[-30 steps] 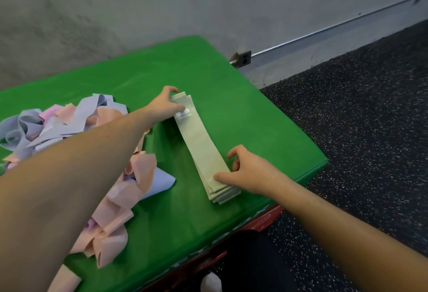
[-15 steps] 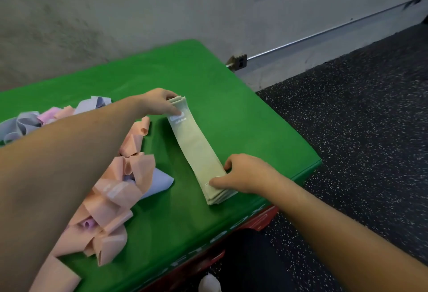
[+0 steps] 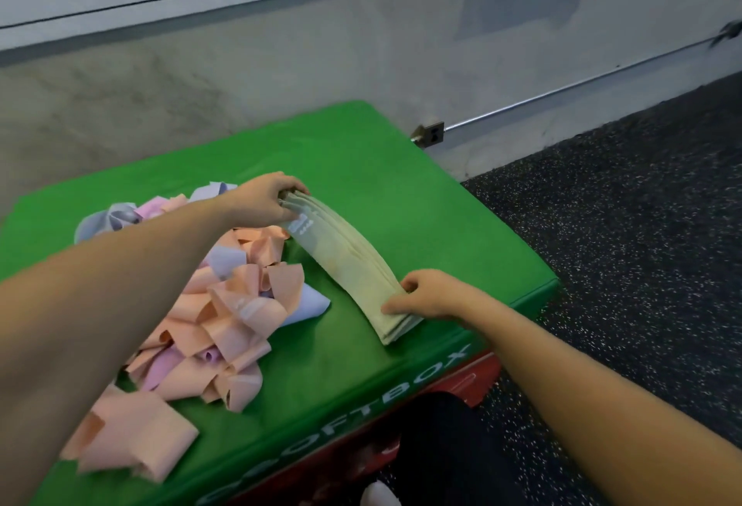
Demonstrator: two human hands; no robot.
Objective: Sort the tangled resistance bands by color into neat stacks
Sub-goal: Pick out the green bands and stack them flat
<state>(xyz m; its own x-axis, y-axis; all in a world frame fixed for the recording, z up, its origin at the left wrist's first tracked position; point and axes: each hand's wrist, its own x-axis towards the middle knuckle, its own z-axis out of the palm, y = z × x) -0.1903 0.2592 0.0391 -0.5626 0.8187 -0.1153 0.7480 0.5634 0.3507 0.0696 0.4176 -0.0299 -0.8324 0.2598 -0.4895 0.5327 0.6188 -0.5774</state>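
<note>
A stack of pale green bands (image 3: 349, 264) lies diagonally on the green soft box (image 3: 393, 192) and bows upward in its middle. My left hand (image 3: 261, 200) grips its far end, fingers curled over the edges. My right hand (image 3: 429, 295) pinches the near end, thumb on top. To the left, a tangled heap of peach bands (image 3: 225, 317) is mixed with lilac bands (image 3: 225, 260) and pink bands (image 3: 160, 369). My left forearm crosses over part of that heap.
The box's right edge (image 3: 538, 289) drops to a dark speckled floor (image 3: 642, 244). A grey wall with a metal rail (image 3: 562, 92) runs behind. Bare green surface shows at the back and in front of the stack. A red box (image 3: 478, 377) sits underneath.
Both hands have pushed the green stack's ends toward each other, so it arches up instead of lying flat. The view has tilted up and shows more of the wall.
</note>
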